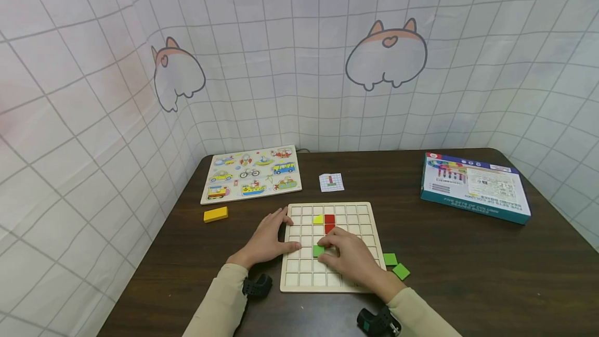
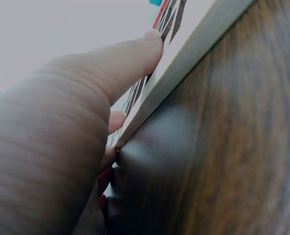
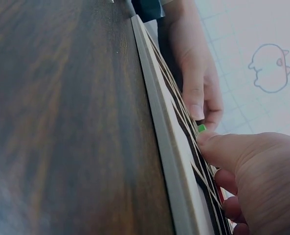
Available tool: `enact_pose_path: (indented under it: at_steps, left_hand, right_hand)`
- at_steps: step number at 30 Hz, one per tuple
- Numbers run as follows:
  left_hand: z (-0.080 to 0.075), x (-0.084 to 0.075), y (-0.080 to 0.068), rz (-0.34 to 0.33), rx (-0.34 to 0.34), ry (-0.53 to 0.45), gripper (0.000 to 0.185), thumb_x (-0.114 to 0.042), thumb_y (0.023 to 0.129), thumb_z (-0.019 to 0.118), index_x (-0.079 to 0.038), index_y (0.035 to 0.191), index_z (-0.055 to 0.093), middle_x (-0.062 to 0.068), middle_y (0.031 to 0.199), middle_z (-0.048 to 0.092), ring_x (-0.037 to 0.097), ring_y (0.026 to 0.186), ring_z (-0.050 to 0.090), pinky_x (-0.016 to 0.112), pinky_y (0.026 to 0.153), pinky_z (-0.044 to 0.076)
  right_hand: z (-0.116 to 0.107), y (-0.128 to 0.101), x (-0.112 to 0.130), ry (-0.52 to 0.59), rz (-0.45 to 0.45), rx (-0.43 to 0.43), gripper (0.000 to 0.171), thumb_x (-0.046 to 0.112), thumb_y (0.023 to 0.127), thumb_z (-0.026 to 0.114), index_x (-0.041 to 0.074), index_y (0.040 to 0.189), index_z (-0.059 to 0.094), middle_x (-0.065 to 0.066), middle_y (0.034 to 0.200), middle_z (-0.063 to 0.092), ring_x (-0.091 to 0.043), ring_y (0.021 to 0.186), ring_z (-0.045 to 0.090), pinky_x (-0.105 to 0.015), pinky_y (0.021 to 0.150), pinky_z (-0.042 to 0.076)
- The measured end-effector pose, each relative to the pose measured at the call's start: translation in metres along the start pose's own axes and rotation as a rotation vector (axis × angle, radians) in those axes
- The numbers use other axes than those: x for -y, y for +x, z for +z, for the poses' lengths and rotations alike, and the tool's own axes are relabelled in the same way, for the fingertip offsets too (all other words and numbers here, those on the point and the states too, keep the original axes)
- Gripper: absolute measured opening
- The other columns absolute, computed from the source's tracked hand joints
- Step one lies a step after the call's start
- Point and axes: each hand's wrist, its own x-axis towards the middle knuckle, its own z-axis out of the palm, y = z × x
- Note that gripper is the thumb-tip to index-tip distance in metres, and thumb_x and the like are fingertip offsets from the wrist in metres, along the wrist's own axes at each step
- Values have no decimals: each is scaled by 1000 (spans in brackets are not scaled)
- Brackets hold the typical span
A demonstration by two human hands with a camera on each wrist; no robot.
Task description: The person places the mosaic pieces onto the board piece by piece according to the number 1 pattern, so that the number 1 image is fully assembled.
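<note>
A wooden grid board lies on the dark table, with a yellow triangle piece and two red pieces set in its cells. My right hand rests on the board and pinches a green piece between thumb and fingers at a cell. In the right wrist view that green piece peeks out by the thumb. My left hand lies flat against the board's left edge, thumb on top of the board.
Two loose green pieces lie right of the board. A yellow block and a vehicle puzzle board sit at the back left, a small pattern card behind the grid, a blue box at the right.
</note>
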Motion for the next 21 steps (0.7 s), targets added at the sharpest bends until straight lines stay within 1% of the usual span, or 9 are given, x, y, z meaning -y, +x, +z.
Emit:
enact_pose_path:
  at_steps: [16, 18, 21]
  left_hand:
    - [-1, -1, 0, 1, 1, 10, 53, -53, 82, 73, -19, 118, 55, 8, 161, 23, 29, 149, 15, 55, 118, 12]
    - [-1, -1, 0, -2, 2, 11, 53, -53, 82, 73, -19, 118, 55, 8, 161, 23, 29, 149, 15, 54, 118, 12]
    - [-1, -1, 0, -5, 3, 8, 52, -52, 82, 74, -19, 117, 55, 8, 161, 23, 28, 149, 16, 54, 118, 12]
  right_hand:
    - [-2, 0, 2, -7, 8, 18, 23, 31, 81, 81, 22, 101, 74, 14, 93, 60, -4, 74, 51, -21, 66, 43]
    - [-3, 0, 2, 5, 6, 21, 22, 30, 81, 80, 21, 101, 74, 14, 94, 60, -4, 75, 51, -21, 66, 43]
    - [-6, 0, 1, 61, 13, 18, 22, 25, 81, 80, 19, 102, 74, 11, 94, 62, -6, 75, 53, -22, 66, 44]
